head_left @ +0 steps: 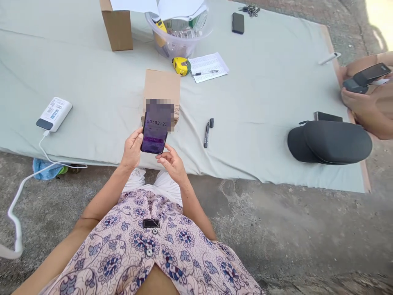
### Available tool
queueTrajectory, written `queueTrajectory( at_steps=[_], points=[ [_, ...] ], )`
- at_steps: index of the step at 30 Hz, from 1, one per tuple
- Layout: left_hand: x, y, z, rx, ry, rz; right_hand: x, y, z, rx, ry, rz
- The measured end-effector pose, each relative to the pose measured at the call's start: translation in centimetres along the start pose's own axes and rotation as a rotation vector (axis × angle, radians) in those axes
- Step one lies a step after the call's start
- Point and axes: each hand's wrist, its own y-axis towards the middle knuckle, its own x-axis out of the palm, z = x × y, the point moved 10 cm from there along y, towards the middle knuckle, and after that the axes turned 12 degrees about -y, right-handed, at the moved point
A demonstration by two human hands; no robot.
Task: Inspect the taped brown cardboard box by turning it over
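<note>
My left hand grips a smartphone by its left edge, holding it upright over the near edge of a grey-green sheet. The screen is lit purple and shows a running timer. My right hand hovers just below the phone's lower right corner, fingers curled with the thumb and forefinger reaching toward the screen, holding nothing. Behind the phone lies a small cardboard box.
On the sheet: a white power bank with a cable trailing off, black marker and cap, yellow tape measure, paper with pen, plastic tub, tall carton, dark phone, black cap. Another person's hands hold a phone at right.
</note>
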Motion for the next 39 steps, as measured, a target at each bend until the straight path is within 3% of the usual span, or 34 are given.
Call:
queueTrajectory(
  at_steps=[3,12,17,20,25,29,34,37,39],
  points=[
    [0.9,-0.1,-0.5,-0.005,0.001,-0.026,-0.2,-0.2,-0.2,0.015,0.016,0.042],
    [1.4,-0.6,-1.1,-0.016,0.019,-0.045,-1.1,-0.2,-0.2,0.031,0.031,0.123],
    [0.3,-0.4,-0.6,-0.008,-0.005,0.007,-0.5,0.1,0.2,0.025,0.025,0.078],
    [-3.1,0.4,0.2,0.036,0.029,0.118,-1.1,0.1,0.9,0.038,-0.022,0.096],
    [-13.2,1.9,3.6,0.154,0.278,0.462,-4.0,0.1,2.9,0.101,-0.051,0.211],
    [-19.0,2.5,6.0,0.147,0.437,0.633,-6.7,0.1,4.3,0.152,-0.091,0.313],
    [-22.4,2.6,6.9,0.117,0.637,0.745,-8.0,0.1,5.3,0.185,-0.147,0.349],
    [-22.9,2.8,7.4,0.137,0.787,0.740,-7.8,0.3,5.6,0.180,-0.155,0.340],
    [-22.4,3.3,7.6,0.146,0.864,0.672,-7.8,0.3,5.7,0.178,-0.157,0.339]
  ],
)
